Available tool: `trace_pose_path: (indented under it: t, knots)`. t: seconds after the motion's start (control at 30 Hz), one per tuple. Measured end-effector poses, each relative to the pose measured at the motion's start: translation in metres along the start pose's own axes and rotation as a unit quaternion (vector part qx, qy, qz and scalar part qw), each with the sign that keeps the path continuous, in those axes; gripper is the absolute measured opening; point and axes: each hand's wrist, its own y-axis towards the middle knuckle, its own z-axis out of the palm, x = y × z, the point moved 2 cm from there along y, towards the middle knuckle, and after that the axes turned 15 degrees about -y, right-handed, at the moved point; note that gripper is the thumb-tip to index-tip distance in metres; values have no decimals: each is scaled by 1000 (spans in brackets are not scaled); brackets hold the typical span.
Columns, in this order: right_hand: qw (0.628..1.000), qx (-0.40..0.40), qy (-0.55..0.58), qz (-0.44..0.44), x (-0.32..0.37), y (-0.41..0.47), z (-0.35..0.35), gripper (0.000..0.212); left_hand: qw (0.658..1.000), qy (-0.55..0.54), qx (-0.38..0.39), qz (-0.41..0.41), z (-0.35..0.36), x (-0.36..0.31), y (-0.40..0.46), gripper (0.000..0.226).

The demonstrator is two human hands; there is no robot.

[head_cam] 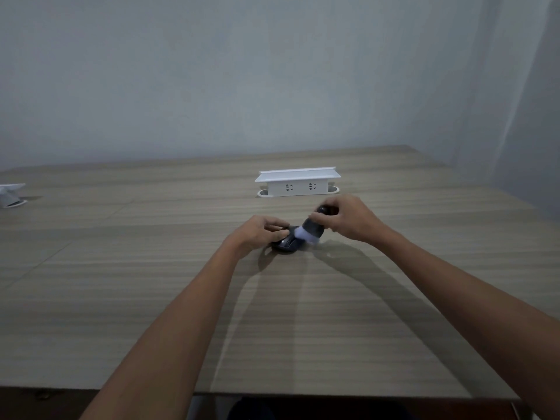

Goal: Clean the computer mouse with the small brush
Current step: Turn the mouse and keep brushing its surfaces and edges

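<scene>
A black computer mouse (287, 244) lies on the wooden table (151, 283), a little beyond its middle. My left hand (260, 232) grips the mouse from its left side, fingers over its top. My right hand (348, 218) holds a small brush (313, 228) with a dark body and pale bristles. The brush is tilted down to the left, and its bristles touch the right side of the mouse. The brush's upper end is partly hidden by my fingers.
A white pop-up socket box (298, 181) stands just behind the hands. Another white fitting (10, 195) sits at the table's far left edge. A grey wall rises behind the table. The table's front edge runs close to my body.
</scene>
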Motion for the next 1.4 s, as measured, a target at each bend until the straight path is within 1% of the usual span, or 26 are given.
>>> trace_pose_path:
  t: [0.07, 0.1, 0.13, 0.2, 0.27, 0.3, 0.37, 0.43, 0.47, 0.53, 0.6, 0.67, 0.73, 0.83, 0.9, 0.97, 1.0, 1.07, 1.13, 1.2, 1.27, 1.3, 1.4]
  knots:
    - [996, 83, 28, -28, 6, -1, 5, 17, 1000, -3, 8, 1, 0, 0, 1, 42]
    - [994, 98, 16, -36, 6, -1, 6, 16, 1000, -2, 11, 3, 0, 0, 1, 42]
    - [995, 88, -8, -40, 4, 1, 6, 15, 1000, 0, 14, 3, 0, -1, 1, 41]
    - [996, 29, -76, -39, -1, 5, 2, 15, 1000, 5, 16, 0, 0, -2, 1, 41]
    - [994, -12, -101, -30, -3, 6, -3, 16, 1000, 14, 18, -6, 0, -4, 1, 40]
    - [995, -13, -88, -40, 0, 5, -3, 17, 1000, 17, 18, -7, 0, -4, 1, 40]
    - [995, 23, -59, -82, 12, 3, 0, 17, 1000, 17, 20, 0, 0, -5, 2, 39]
    - [991, 57, -71, -101, 20, 0, 6, 16, 999, 22, 23, 6, 0, -5, 3, 39]
    - [989, 53, -97, -100, 21, 0, 8, 16, 999, 24, 21, 6, 1, -6, 3, 39]
    - [984, 17, -152, -91, 18, 1, 7, 17, 1000, 26, 16, 5, 2, -6, 2, 40]
    - [986, -6, -137, -95, 18, -2, 7, 16, 1000, 25, 15, 4, 2, -7, 2, 40]
    - [988, 13, -96, -117, 25, -5, 9, 16, 1000, 23, 18, 8, 1, -6, 3, 39]
    - [985, 35, -108, -126, 29, -6, 13, 17, 999, 24, 21, 8, 1, -7, 4, 39]
    - [978, 4, -179, -111, 22, -1, 10, 16, 999, 30, 19, 2, 2, -7, 5, 40]
    - [983, -7, -150, -107, 20, -1, 7, 15, 999, 33, 19, 0, 1, -8, 6, 40]
    - [987, 23, -110, -118, 25, -3, 8, 16, 999, 31, 22, 2, 0, -7, 7, 38]
    - [986, 37, -108, -122, 28, -4, 10, 17, 999, 31, 22, 1, 0, -7, 8, 38]
    - [981, 32, -147, -120, 28, -3, 12, 17, 999, 36, 21, 0, 1, -7, 9, 39]
    - [978, 3, -181, -105, 22, -1, 11, 17, 999, 44, 14, 2, 1, -6, 9, 39]
    - [986, -6, -140, -92, 19, -2, 11, 16, 999, 50, 12, 3, 1, -6, 9, 39]
    - [992, 17, -86, -86, 22, -6, 12, 16, 998, 55, 13, 5, 1, -6, 10, 38]
    - [993, 25, -81, -84, 22, -6, 14, 17, 998, 57, 13, 5, 1, -6, 10, 38]
    - [988, -3, -137, -71, 16, -5, 12, 16, 998, 69, 11, 1, 1, -7, 10, 38]
